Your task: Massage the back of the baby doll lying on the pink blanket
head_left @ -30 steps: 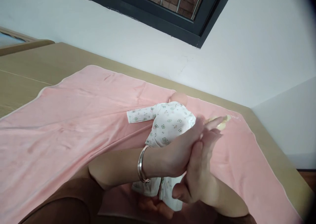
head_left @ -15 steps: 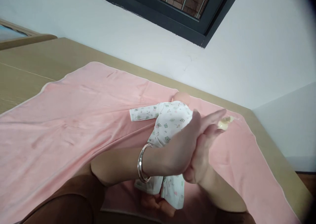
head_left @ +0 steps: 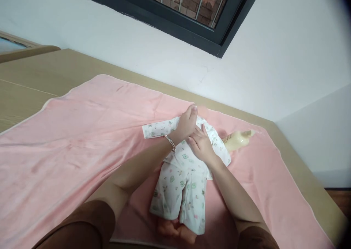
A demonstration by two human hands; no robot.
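A baby doll in a white printed top and matching trousers lies on its back on a pink blanket. Over its upper chest is my left hand, a silver bangle at the wrist. Its fingers look stretched toward the doll's head, which it mostly hides. My right hand is spread over the chest, fingertips meeting the left hand's inner side. Neither hand holds anything I can see. Beside the doll's sleeve on the right lies a pale yellow bottle with a clear tip.
The blanket covers much of a wooden table. Behind it rises a white wall with a dark-framed window. A wooden-edged piece stands at the far left. The doll's orange-toned feet show at the front.
My hands, pressed together in the air above the doll before, have moved away from me and down to its chest. More of the doll's clothes and the bottle now show.
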